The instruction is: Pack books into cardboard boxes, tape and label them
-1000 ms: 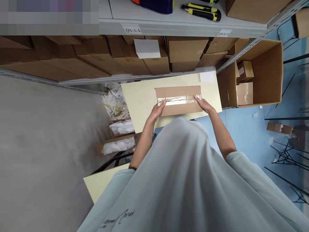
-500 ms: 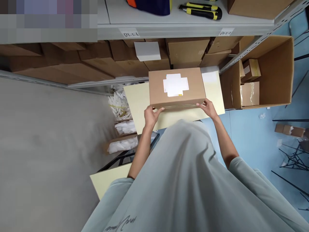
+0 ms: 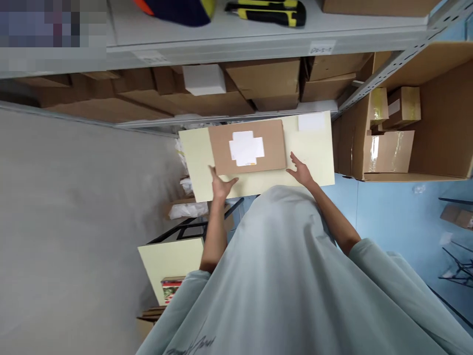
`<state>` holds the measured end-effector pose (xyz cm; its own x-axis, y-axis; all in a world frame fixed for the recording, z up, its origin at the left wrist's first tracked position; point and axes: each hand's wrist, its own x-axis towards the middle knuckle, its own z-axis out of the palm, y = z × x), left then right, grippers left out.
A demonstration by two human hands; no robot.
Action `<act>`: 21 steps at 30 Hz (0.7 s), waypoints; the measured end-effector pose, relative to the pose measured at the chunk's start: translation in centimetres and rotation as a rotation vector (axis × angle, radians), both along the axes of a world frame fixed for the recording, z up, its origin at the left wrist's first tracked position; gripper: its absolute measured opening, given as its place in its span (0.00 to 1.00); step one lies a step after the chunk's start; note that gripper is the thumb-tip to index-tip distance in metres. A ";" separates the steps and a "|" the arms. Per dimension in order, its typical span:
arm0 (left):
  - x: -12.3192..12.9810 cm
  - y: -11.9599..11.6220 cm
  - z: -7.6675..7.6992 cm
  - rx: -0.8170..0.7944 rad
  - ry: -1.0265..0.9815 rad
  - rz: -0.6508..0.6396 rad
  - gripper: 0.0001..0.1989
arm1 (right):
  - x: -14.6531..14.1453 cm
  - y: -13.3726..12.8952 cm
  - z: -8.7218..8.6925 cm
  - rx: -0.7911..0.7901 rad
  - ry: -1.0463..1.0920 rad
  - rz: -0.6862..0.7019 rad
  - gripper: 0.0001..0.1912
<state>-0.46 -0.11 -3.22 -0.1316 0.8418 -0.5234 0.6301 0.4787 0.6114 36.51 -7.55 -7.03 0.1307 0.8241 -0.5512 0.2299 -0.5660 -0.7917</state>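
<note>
A brown cardboard box (image 3: 274,148) lies flat on a cream tabletop (image 3: 314,153), with a white cross-shaped label (image 3: 246,149) on its upper face. My left hand (image 3: 221,186) is at the box's near left corner, thumb and fingers spread; whether a fingertip touches the cardboard I cannot tell. Beyond the near right corner, my right hand (image 3: 301,172) is open, fingers apart, with a small gap to the box. Neither hand holds anything. A white sheet (image 3: 311,122) lies at the tabletop's far right.
Ahead, a grey metal shelf (image 3: 258,42) bears a yellow-black utility knife (image 3: 271,14); cardboard boxes (image 3: 269,79) stand beneath. At right, a large open carton (image 3: 441,118) holds smaller boxes. A second cream tabletop (image 3: 170,259) is at lower left, beside a grey wall (image 3: 74,212).
Both hands have let go of the box's near edge and opened. The box now lies flat on the tabletop, further left on it. The camera view has shifted.
</note>
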 end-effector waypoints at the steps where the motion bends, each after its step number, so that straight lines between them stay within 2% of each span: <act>1: 0.3 -0.3 1.1 0.032 0.046 0.038 0.69 | 1.5 0.0 -0.2 0.011 -0.032 -0.016 0.48; 2: 0.8 -0.5 2.4 0.070 0.081 0.053 0.72 | 3.2 0.2 -0.5 0.021 -0.069 -0.055 0.45; 4: 3.2 -0.8 4.9 0.223 0.108 0.024 0.68 | 6.7 0.8 -1.2 0.039 -0.137 -0.168 0.41; 6: 7.6 -0.4 6.8 0.399 0.072 -0.058 0.59 | 10.1 1.9 -2.2 0.058 -0.182 -0.270 0.40; 8: 13.5 0.8 7.2 0.470 -0.013 -0.128 0.45 | 12.7 3.7 -3.4 0.076 -0.196 -0.329 0.39; 10: 20.0 2.6 5.4 0.381 -0.155 -0.224 0.33 | 14.5 5.7 -4.8 0.082 -0.192 -0.362 0.38; 12: 25.9 4.8 1.9 0.242 -0.284 -0.239 0.28 | 15.5 7.8 -5.9 0.064 -0.195 -0.380 0.38; 14: 30.5 7.1 -2.4 0.095 -0.301 -0.156 0.26 | 15.9 9.5 -6.9 0.034 -0.206 -0.387 0.38; 17: 34.2 10.0 -7.7 -0.054 -0.174 -0.065 0.19 | 15.9 11.0 -7.8 0.005 -0.204 -0.373 0.36; 19: 35.0 11.1 -9.7 -0.070 -0.139 -0.070 0.11 | 15.8 11.4 -8.0 -0.010 -0.211 -0.340 0.31; 21: 35.0 11.7 -10.5 -0.059 -0.151 -0.104 0.04 | 15.6 11.6 -8.0 -0.022 -0.228 -0.317 0.27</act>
